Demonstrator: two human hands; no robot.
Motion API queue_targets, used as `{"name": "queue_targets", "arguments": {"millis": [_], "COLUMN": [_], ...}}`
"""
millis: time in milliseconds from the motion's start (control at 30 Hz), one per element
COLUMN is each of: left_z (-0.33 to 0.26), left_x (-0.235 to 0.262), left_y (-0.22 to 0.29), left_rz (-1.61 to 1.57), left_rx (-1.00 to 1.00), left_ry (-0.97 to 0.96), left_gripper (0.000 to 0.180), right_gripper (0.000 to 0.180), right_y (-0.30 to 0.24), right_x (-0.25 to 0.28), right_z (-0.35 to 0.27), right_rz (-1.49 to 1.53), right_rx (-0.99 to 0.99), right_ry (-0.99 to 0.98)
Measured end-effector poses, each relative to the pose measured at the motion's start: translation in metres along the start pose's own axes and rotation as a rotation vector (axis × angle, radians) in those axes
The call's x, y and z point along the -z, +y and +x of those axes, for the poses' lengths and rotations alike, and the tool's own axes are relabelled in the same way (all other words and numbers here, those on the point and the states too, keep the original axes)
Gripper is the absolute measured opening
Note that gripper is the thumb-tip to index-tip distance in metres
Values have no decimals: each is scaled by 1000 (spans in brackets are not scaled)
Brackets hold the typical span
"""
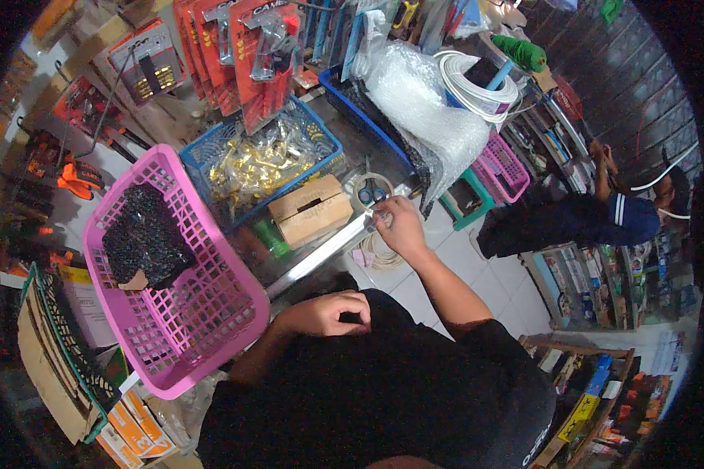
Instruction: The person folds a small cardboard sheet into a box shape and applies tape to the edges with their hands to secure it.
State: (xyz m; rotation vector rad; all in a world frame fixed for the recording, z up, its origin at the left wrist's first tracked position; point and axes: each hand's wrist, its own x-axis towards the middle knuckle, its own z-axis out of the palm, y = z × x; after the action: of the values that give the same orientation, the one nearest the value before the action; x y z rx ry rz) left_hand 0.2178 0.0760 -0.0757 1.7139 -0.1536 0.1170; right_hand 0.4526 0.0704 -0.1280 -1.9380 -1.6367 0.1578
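Observation:
My right hand [401,227] reaches over the table's metal edge [321,257], fingers bent and drawn together beside a roll of clear tape [357,187]. Dark blue scissor handles [372,195] show inside the roll's ring, just ahead of my fingertips. Whatever those fingers pinch, if anything, is hidden. Against my dark shirt, my left hand [326,313] is loosely curled, with only a dark gap inside the curl. A small brown cardboard box [311,211] with a slot on top lies left of the tape.
A pink basket [178,379] holding a black bubble-wrapped bundle [147,234] stands at left. Behind the box sits a blue basket [328,141] of bagged brass-coloured parts. Bubble wrap [426,105] and coiled white cable [477,86] lie farther right. Another person [594,215] stands by the shelves.

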Motion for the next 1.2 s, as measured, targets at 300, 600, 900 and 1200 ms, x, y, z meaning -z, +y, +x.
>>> {"name": "queue_targets", "arguments": {"millis": [300, 600, 900, 1200], "left_z": [6, 7, 33, 49], "left_x": [0, -7, -6, 11], "left_y": [1, -28, -19, 15], "left_rz": [-19, 32, -11, -171], "left_rx": [13, 291, 209, 47], "left_ry": [5, 291, 926, 835], "left_gripper": [16, 23, 31, 32], "right_gripper": [13, 18, 13, 11], "right_y": [1, -11, -71, -81], "right_x": [-17, 34, 103, 104], "right_z": [23, 5, -48, -69], "right_rz": [-302, 226, 996, 1091], "right_rx": [122, -97, -490, -448], "right_ry": [-30, -116, -224, -246]}}
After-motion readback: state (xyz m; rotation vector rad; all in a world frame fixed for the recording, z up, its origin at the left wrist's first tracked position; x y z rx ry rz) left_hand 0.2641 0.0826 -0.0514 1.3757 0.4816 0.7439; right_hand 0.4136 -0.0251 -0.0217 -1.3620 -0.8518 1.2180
